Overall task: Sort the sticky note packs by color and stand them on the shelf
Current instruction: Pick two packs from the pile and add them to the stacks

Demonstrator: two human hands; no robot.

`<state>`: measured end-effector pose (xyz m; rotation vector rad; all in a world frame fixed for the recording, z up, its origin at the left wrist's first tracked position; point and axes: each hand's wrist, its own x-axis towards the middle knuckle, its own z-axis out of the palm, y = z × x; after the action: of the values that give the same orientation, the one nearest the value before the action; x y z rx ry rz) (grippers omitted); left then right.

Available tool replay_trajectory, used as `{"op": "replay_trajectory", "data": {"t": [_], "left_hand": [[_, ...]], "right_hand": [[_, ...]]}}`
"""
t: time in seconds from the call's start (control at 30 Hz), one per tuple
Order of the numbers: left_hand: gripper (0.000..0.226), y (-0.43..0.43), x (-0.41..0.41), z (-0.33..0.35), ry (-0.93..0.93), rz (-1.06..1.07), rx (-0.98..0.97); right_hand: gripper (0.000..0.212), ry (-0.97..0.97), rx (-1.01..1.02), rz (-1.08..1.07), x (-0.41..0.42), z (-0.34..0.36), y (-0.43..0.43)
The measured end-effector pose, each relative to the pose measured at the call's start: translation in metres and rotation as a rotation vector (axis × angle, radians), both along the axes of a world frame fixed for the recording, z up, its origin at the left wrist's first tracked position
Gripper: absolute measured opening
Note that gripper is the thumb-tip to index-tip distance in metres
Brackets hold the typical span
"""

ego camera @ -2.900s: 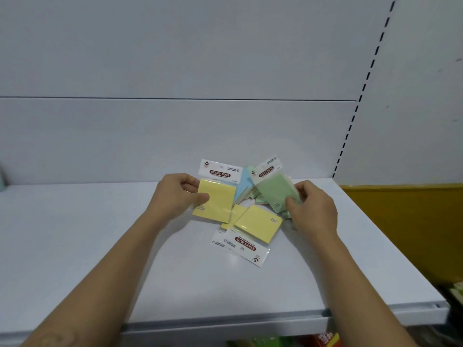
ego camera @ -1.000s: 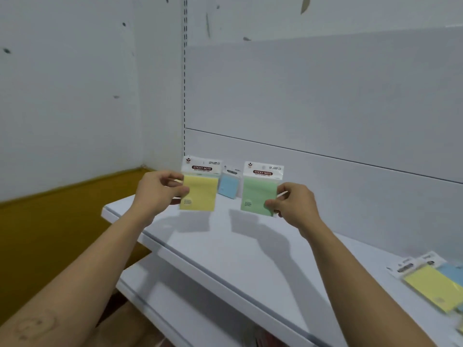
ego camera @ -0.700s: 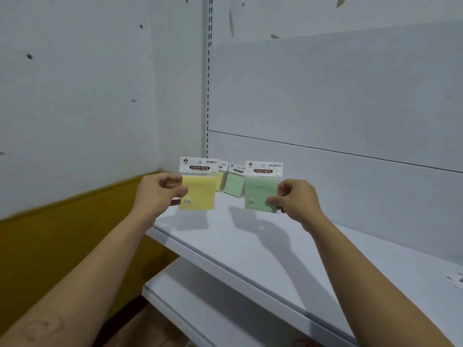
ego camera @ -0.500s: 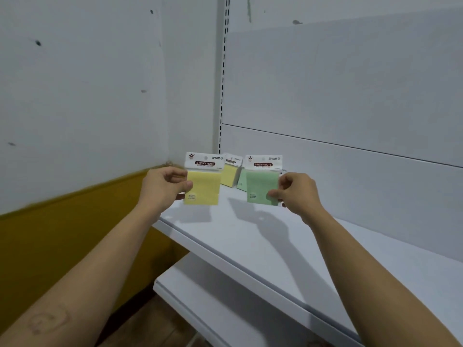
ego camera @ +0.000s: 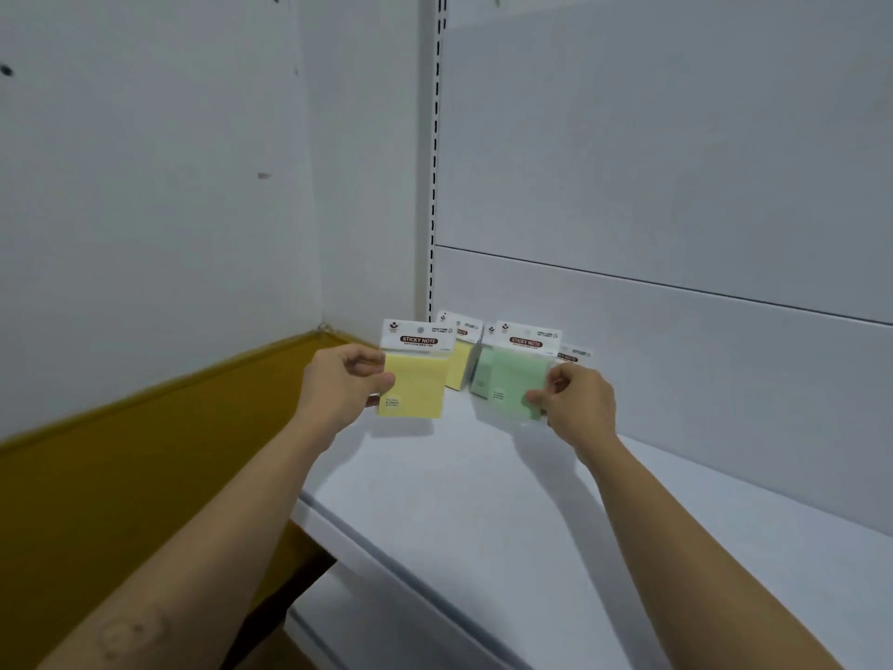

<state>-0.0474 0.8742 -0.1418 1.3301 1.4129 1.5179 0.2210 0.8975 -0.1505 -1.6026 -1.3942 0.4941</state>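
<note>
As only the head view is available, all statements refer to it. The left hand (ego camera: 340,386) holds a yellow pack (ego camera: 415,384) upright by its left edge; its fingers (ego camera: 381,379) are curled, with the thumb on the front face. The right hand (ego camera: 577,403) holds a green pack (ego camera: 512,379) upright by its lower right corner, pinched between curled fingers (ego camera: 536,396). Both packs hang just above the shelf (ego camera: 483,500), near its left rear corner. Whether their lower edges touch the surface cannot be told. Behind them, against the back panel (ego camera: 676,340), a rear yellow pack (ego camera: 461,367) and a rear green pack (ego camera: 481,377) already stand side by side. A third pack (ego camera: 575,355) shows only its header card, behind the right hand; its colour is hidden.

Progress, as judged: sorting has begun, with one row per colour started. The two held packs are lined up with the matching rows but are not yet set down. Remaining: stand each pack in front of its own colour and release it. How many unsorted packs remain cannot be told, as none are in frame.
</note>
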Motion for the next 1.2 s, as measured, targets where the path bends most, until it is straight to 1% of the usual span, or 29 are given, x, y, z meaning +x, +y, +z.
{"op": "replay_trajectory", "data": {"t": [0.17, 0.23, 0.33, 0.4, 0.47, 0.6, 0.67, 0.77, 0.83, 0.97, 1.07, 1.13, 1.2], "left_hand": [[0.025, 0.053, 0.006, -0.012, 0.051, 0.000, -0.042], [0.023, 0.069, 0.007, -0.019, 0.056, -0.007, -0.056], [0.024, 0.092, 0.003, -0.031, 0.084, -0.021, -0.093], [0.024, 0.110, -0.001, -0.037, 0.106, -0.041, -0.098], [0.024, 0.129, -0.002, -0.040, 0.083, -0.078, -0.102], [0.022, 0.167, 0.000, -0.049, 0.054, -0.190, -0.118], [0.019, 0.182, 0.002, -0.055, 0.068, -0.224, -0.115], [0.015, 0.197, 0.008, -0.058, 0.128, -0.257, -0.073], [0.014, 0.200, 0.011, -0.062, 0.172, -0.250, -0.023], [0.023, 0.203, 0.011, -0.074, 0.183, -0.206, 0.037], [0.037, 0.208, 0.009, -0.076, 0.184, -0.273, -0.008], [0.047, 0.207, 0.009, -0.077, 0.234, -0.309, -0.002], [0.048, 0.205, 0.010, -0.078, 0.279, -0.304, 0.020]], "right_hand": [[0.020, 0.007, -0.049, -0.014, -0.009, -0.028, 0.043], [0.023, 0.002, -0.046, -0.027, -0.016, -0.036, 0.056], [0.027, 0.028, -0.045, -0.066, -0.028, -0.045, 0.068], [0.026, 0.026, -0.040, -0.103, -0.035, -0.048, 0.075], [0.024, 0.019, -0.028, -0.158, -0.040, -0.051, 0.080], [0.023, -0.066, -0.078, -0.280, -0.043, -0.055, 0.081], [0.024, -0.110, -0.114, -0.322, -0.044, -0.053, 0.082], [0.023, -0.171, -0.160, -0.400, -0.055, -0.053, 0.085], [0.020, -0.177, -0.159, -0.481, -0.066, -0.058, 0.084], [0.020, -0.205, -0.119, -0.565, -0.084, -0.069, 0.084], [0.022, -0.203, -0.130, -0.606, -0.088, -0.068, 0.087], [0.021, -0.215, -0.143, -0.624, -0.091, -0.069, 0.087], [0.020, -0.230, -0.143, -0.632, -0.093, -0.070, 0.088]]}}
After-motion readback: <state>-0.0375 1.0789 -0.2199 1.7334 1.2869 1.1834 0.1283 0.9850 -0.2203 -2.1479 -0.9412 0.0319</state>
